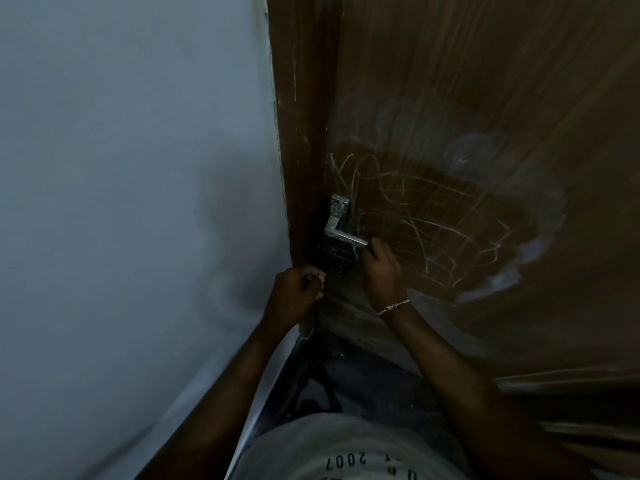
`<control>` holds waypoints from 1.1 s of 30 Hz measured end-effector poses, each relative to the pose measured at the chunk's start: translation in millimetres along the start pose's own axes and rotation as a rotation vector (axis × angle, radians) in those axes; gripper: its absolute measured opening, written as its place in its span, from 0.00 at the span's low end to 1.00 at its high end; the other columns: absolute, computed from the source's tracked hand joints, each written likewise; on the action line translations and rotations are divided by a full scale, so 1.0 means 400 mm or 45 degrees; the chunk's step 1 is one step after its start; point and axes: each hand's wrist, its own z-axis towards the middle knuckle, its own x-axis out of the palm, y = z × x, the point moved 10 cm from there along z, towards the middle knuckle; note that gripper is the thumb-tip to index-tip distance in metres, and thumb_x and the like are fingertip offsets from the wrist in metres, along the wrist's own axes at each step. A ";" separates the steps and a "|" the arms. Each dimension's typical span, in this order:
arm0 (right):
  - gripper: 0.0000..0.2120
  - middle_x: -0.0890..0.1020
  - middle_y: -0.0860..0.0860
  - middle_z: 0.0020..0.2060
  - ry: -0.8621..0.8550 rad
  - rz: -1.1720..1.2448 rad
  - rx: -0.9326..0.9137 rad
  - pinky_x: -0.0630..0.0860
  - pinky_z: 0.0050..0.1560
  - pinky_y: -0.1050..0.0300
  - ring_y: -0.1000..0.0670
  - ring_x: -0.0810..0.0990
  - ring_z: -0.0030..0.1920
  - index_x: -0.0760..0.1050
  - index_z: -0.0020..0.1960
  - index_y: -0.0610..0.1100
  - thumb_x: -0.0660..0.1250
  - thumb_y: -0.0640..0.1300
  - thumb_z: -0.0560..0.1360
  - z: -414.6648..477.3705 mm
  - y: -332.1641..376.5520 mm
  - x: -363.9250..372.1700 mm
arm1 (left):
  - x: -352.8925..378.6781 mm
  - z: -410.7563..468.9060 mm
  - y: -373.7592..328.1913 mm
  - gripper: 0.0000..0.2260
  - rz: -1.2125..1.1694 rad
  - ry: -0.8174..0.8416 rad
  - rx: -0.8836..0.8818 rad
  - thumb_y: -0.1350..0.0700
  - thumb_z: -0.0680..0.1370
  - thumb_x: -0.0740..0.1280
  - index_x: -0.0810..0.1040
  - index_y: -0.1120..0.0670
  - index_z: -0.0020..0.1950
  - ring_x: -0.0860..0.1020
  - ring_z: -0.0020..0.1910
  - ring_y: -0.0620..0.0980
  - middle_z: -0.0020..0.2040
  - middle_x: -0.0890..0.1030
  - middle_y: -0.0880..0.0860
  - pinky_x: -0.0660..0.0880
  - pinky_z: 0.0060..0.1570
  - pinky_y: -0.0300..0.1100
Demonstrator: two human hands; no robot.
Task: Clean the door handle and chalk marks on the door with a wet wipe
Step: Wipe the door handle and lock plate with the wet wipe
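Observation:
A brown wooden door (485,81) carries pale chalk marks (426,223) to the right of a silver lever door handle (341,233). A wiped, darker patch surrounds the scribbles, with a whitish smear along its rim. My left hand (294,289) is a closed fist at the door's edge just below the handle; small pale bits that look like the wet wipe (320,278) show between its fingers. My right hand (381,268) rests against the door at the lever's free end, thumb touching it. Its back faces me and hides its fingers.
A grey-blue wall (131,168) fills the left side, meeting the dark door frame (301,133). Dark floor (363,382) shows below between my arms. My pale shirt (346,452) is at the bottom edge. The scene is dim.

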 end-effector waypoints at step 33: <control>0.03 0.79 0.43 0.47 0.028 0.099 0.071 0.77 0.41 0.55 0.46 0.79 0.41 0.79 0.47 0.37 0.68 0.33 0.74 0.068 0.057 0.050 | -0.071 0.053 -0.006 0.08 -0.006 -0.082 -0.016 0.62 0.80 0.65 0.81 0.57 0.57 0.83 0.42 0.50 0.44 0.83 0.54 0.82 0.43 0.39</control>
